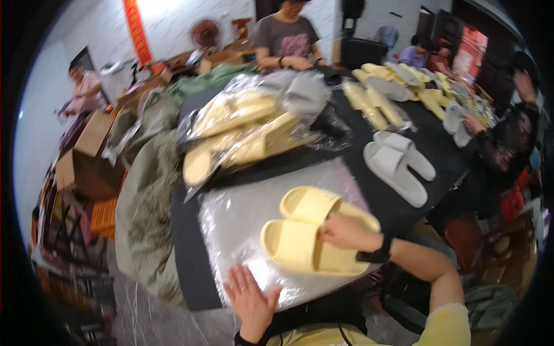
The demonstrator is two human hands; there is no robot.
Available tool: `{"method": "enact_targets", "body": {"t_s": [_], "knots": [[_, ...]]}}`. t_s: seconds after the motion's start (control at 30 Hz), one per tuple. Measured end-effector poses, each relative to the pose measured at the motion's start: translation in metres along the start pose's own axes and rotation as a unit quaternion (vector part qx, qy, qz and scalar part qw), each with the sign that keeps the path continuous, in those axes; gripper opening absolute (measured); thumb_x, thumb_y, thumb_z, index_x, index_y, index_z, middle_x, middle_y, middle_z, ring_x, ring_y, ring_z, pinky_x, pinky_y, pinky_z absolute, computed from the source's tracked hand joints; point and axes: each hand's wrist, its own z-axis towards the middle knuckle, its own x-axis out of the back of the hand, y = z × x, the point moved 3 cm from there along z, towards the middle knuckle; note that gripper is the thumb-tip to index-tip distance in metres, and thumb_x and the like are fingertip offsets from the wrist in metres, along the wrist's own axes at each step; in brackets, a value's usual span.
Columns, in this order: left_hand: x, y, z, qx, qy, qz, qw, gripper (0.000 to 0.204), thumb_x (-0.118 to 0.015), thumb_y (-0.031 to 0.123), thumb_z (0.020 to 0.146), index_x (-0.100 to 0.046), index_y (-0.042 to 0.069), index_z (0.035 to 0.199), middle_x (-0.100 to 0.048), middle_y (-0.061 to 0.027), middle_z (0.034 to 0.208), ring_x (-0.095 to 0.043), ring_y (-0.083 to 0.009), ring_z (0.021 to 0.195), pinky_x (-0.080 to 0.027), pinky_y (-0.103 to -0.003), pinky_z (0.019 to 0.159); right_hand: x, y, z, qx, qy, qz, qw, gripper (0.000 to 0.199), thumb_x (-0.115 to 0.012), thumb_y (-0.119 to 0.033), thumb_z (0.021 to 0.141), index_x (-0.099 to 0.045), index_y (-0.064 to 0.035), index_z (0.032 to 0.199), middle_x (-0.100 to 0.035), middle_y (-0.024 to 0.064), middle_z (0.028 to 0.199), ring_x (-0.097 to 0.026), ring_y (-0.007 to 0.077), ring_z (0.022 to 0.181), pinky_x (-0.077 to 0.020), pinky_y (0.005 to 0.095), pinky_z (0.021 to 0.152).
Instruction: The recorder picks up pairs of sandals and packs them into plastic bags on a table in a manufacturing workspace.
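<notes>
While the head camera looked down over the black table (184, 230), the person's right hand (346, 232) lay across a pair of yellow slippers (314, 233), its fingers curled over the strap of the nearer slipper and closed on it. The pair sat side by side on a sheet of clear plastic bags (242, 219) spread on the near end of the table, in front of the person. The left hand (251, 300) rested flat on the near edge of that plastic, fingers spread wide open, gripping nothing, well apart from the slippers. A dark band showed on the right wrist.

Further along the table a heap of bagged yellow slippers (248, 130) lay in crinkled wrap, with a bagged grey pair (303, 89) behind it. To the right a loose pair of grey slippers (398, 164) lay on bare black cloth. More yellow and grey slippers (404, 81) crowded the far right end. Another person in a grey shirt (285, 37) stood at the far side, and a hand in a dark sleeve (496, 144) reached in from the right. Cardboard boxes (86, 144) stood on the left.
</notes>
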Motion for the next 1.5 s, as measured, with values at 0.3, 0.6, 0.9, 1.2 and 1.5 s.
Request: {"method": "enact_targets", "body": {"t_s": [0.3,0.6,0.9,1.2,1.5], "knots": [[-0.020,-0.020,-0.005,-0.089,0.067,-0.349,0.930,0.064,-0.066,0.029,0.080,-0.037,0.009,0.134,-0.040,-0.0136,0.133,-0.043,-0.0261,0.119,-0.036,-0.036,0.097,-0.015,-0.133,0.037,0.121,-0.198,0.028,0.972,0.026,-0.057,-0.025,0.080,-0.062,-0.0036,0.093,-0.056,0.0138,0.103,-0.060,0.0336,0.081,-0.0491,0.0431,0.069],[0.016,0.006,0.008,-0.035,0.046,0.003,0.998,0.103,-0.054,0.073,0.068,-0.030,0.000,0.137,-0.021,-0.0270,0.144,-0.013,-0.0459,0.134,-0.005,-0.065,0.101,-0.009,-0.047,0.103,-0.036,0.045,-0.005,0.998,0.024,-0.055,-0.023,0.081,-0.062,-0.0001,0.086,-0.058,0.0194,0.095,-0.059,0.0369,0.080,-0.0483,0.0441,0.070],[0.002,-0.002,0.009,-0.039,0.009,0.115,0.993,0.103,-0.050,0.074,0.069,-0.025,0.004,0.140,-0.017,-0.0258,0.145,-0.006,-0.0433,0.136,-0.002,-0.063,0.103,-0.015,-0.050,-0.022,0.000,-0.110,-0.009,0.994,0.026,-0.054,-0.022,0.081,-0.060,-0.0002,0.094,-0.054,0.0162,0.095,-0.058,0.0333,0.085,-0.0484,0.0429,0.070],[0.013,0.009,0.008,-0.016,-0.009,0.048,0.999,0.107,-0.053,0.073,0.069,-0.022,-0.001,0.140,-0.018,-0.0285,0.144,-0.009,-0.0438,0.136,-0.001,-0.062,0.103,0.030,0.185,-0.019,-0.162,0.207,-0.049,0.964,0.033,-0.067,-0.026,0.075,-0.058,0.0027,0.090,-0.059,0.0200,0.086,-0.058,0.0364,0.080,-0.0466,0.0434,0.069],[0.017,0.005,0.008,-0.023,0.008,0.050,0.998,0.104,-0.054,0.069,0.072,-0.019,0.000,0.141,-0.016,-0.0281,0.145,-0.010,-0.0455,0.135,-0.005,-0.065,0.101,0.083,0.151,-0.011,-0.300,0.200,-0.147,0.921,0.041,-0.063,-0.024,0.080,-0.051,0.0054,0.106,-0.049,0.0228,0.117,-0.054,0.0403,0.100,-0.0462,0.0458,0.081]]}}
